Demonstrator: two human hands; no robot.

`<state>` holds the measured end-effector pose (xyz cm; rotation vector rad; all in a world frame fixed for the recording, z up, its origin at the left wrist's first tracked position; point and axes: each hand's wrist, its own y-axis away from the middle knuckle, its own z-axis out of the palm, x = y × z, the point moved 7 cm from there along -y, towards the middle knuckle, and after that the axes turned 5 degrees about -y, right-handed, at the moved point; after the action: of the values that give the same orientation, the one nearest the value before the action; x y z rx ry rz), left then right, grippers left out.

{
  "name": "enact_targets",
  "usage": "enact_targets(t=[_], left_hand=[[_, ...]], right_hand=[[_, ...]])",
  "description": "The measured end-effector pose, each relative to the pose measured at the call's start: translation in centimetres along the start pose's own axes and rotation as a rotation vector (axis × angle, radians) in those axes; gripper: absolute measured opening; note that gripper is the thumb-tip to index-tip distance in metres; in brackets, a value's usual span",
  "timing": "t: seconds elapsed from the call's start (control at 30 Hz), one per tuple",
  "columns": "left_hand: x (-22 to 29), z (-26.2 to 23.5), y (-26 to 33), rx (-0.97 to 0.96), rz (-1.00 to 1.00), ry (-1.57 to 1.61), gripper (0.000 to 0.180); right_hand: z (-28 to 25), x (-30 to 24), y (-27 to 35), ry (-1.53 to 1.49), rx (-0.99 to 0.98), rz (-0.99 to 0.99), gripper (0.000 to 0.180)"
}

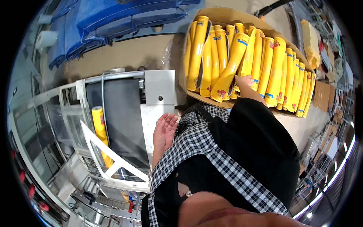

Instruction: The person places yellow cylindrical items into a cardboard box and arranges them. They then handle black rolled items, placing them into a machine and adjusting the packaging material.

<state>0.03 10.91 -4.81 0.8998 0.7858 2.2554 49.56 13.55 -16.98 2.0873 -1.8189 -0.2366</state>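
My right hand point(245, 81) reaches into an open cardboard box point(280, 32) packed with upright yellow printed rolls. Its fingers lie against the rolls, beside a yellow roll point(230, 68) that leans across its neighbours. The fingertips are partly hidden, so I cannot tell whether they grip it. On my left, my left hand point(165, 130) is held palm up with fingers spread and nothing in it, close to the pale edge of a conveyor machine. Another yellow roll point(100, 126) lies lengthwise along the far left side of the dark belt point(126, 109), partly covered by a white frame.
A white triangular frame point(113, 159) and a metal bar stand over the belt. Stacked blue-covered bundles point(124, 17) lie beyond the machine. To the right are shelving and cardboard point(323, 96). A dark pole point(273, 7) juts in beyond the box.
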Motion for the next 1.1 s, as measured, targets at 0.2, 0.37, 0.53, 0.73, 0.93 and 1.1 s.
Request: enact_targets(t=[0.2,0.37,0.53,0.73,0.93,1.1], left_hand=[[-1.1,0.1,-0.4,-0.008,-0.166,-0.096,0.037],[1.2,-3.8,3.7,0.059,-0.200,-0.121,0.033],[4.3,-10.9,6.6,0.002,-0.158,-0.201,0.033],[5.7,-12.0,7.2,-0.066,-0.086,-0.306,0.037],[7.7,-12.5,7.2,-0.152,0.293,-0.407,0.084],[10.9,-15.5,13.6,0.053,0.358,0.005,0.065]], right_hand=[[11.2,-1.2,-3.9,-0.344,-0.425,-0.115,0.098],[11.1,-1.7,3.6,-0.400,-0.230,0.001,0.105],[11.8,-3.5,12.2,-1.061,-0.311,-0.475,0.072],[3.7,-6.6,27.6,-0.954,-0.575,-0.875,0.057],[-1.7,-8.4,47.5,-0.380,-0.468,-1.647,0.054],[-0.3,-6.0,62.3,-0.175,-0.549,-2.222,0.066]])
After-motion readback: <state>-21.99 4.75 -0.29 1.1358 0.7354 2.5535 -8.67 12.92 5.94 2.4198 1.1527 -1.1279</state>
